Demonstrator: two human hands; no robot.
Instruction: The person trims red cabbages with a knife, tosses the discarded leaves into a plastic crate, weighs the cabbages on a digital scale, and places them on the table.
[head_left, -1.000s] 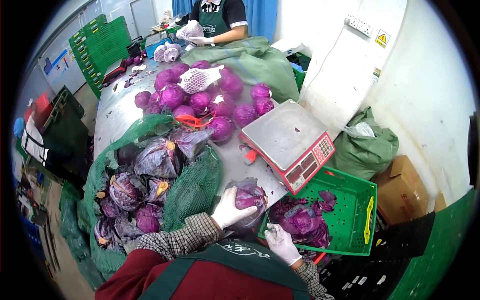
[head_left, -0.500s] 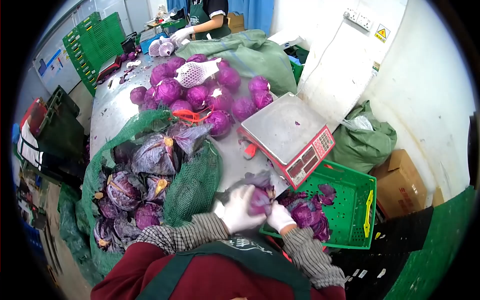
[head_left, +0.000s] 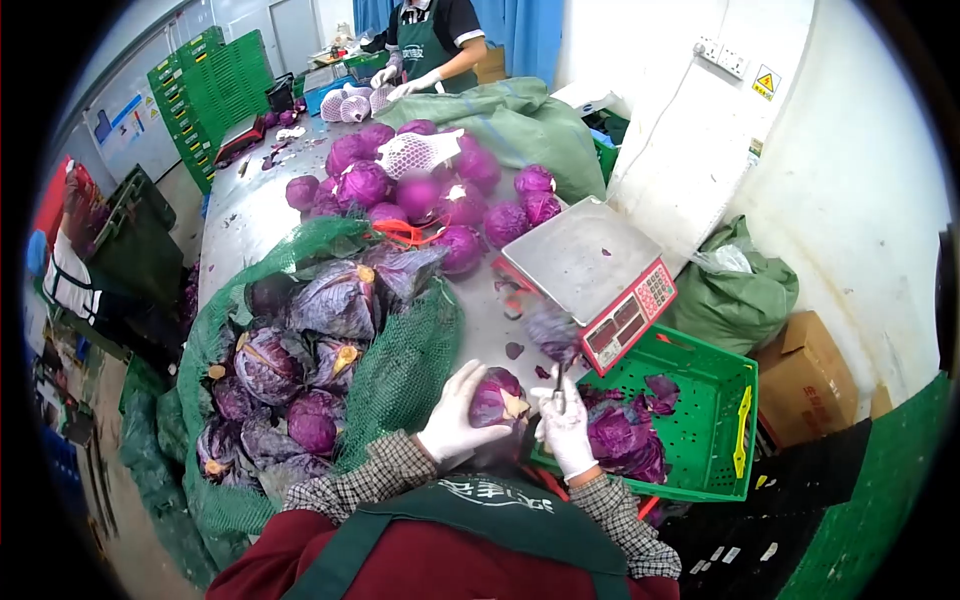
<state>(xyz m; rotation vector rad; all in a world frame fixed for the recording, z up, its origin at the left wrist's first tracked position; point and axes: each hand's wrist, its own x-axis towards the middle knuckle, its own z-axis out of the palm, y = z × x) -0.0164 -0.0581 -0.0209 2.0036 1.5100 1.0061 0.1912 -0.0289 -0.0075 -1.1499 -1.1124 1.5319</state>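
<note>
My gloved left hand (head_left: pixel 460 420) grips a trimmed red cabbage (head_left: pixel 490 396) from its left side, the pale cut stem turned toward my right hand. In my gloved right hand (head_left: pixel 567 432), just right of the cabbage, is a small knife (head_left: pixel 559 378) with its narrow blade pointing up and away from me. A blurred loose outer leaf (head_left: pixel 551 332) is beyond the knife, by the scale's front corner. To the left, a green mesh sack (head_left: pixel 405 340) lies open around several untrimmed cabbages (head_left: pixel 330 303) with dull outer leaves.
A red digital scale (head_left: pixel 590 262) stands on the metal table (head_left: pixel 250 205), with several shiny cabbages (head_left: pixel 362 184) behind. Right of my hands, a green crate (head_left: pixel 705 470) holds stripped leaves (head_left: pixel 625 440). A co-worker (head_left: pixel 432 50) handles net-wrapped cabbages (head_left: pixel 350 105) at the far end.
The hands have moved apart; the cabbage now shows its cut stem. A dark leaf has come away toward the scale. The knife now shows in my right hand. The co-worker's hands have shifted.
</note>
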